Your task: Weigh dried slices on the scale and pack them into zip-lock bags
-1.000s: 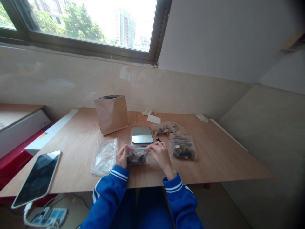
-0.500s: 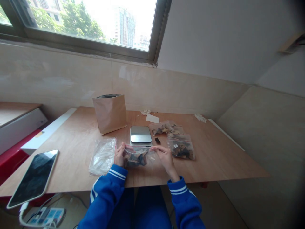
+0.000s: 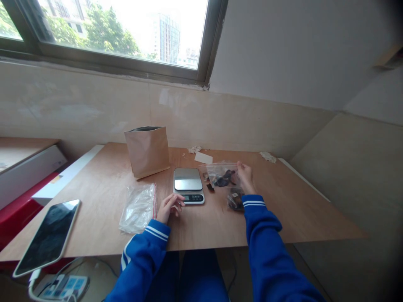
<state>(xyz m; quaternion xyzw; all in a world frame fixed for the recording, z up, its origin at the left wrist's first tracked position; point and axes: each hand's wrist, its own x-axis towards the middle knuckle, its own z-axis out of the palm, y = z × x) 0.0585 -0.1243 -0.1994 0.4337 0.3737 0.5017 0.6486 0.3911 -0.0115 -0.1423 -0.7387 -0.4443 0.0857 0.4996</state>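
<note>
My right hand pinches the upper right corner of a clear zip bag with dark dried pieces inside, held over the other filled bags on the right. Beneath that hand lies a second filled zip bag, partly covered by it. My left hand has loosely bent, parted fingers and holds nothing; it is at the front left corner of the kitchen scale. The scale's steel plate is bare. A loose dark piece rests just right of the scale.
A brown paper bag stands open behind and left of the scale. Flat plastic bags lie left of my left hand. A charging phone overhangs the table's front left edge. A white card and crumpled tissue lie toward the back.
My right hand has carried the filled zip bag from the table's front to the right and back. My left hand has let go of it, and the scale's display now shows.
</note>
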